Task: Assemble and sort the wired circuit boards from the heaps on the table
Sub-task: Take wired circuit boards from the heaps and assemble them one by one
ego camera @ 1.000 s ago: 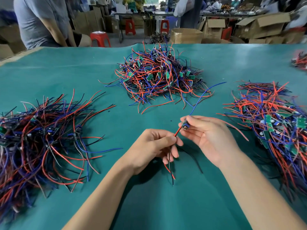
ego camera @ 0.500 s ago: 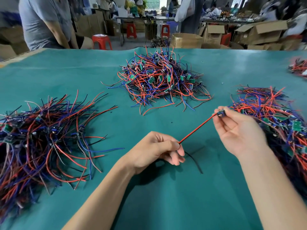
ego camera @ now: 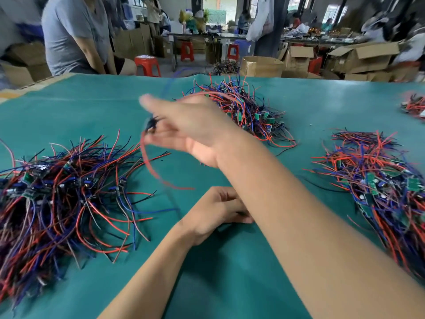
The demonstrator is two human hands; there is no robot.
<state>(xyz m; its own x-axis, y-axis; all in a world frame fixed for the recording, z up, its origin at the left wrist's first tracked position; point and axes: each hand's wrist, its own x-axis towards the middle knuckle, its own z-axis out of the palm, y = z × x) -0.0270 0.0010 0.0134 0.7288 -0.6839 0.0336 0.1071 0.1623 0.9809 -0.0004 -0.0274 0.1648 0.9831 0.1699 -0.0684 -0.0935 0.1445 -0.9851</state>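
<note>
My right hand reaches across to the left above the table, blurred by motion, its fingers spread and fairly straight. A small dark wired circuit board sits between the thumb and fingers, above the near edge of the left heap. Its red wire trails down and its blue wire flies up. My left hand rests on the green table, fingers loosely curled, holding nothing. Another heap of red, blue and black wired boards lies at the back, half hidden by my right hand. A third heap lies on the right.
A small fourth pile shows at the far right edge. A person in a grey shirt sits beyond the table's far left. Cardboard boxes and red stools stand behind the table.
My right hand swung from the right side across to the left, carrying the board over towards the left heap. My left hand let go of the red wire and settled on the table.
</note>
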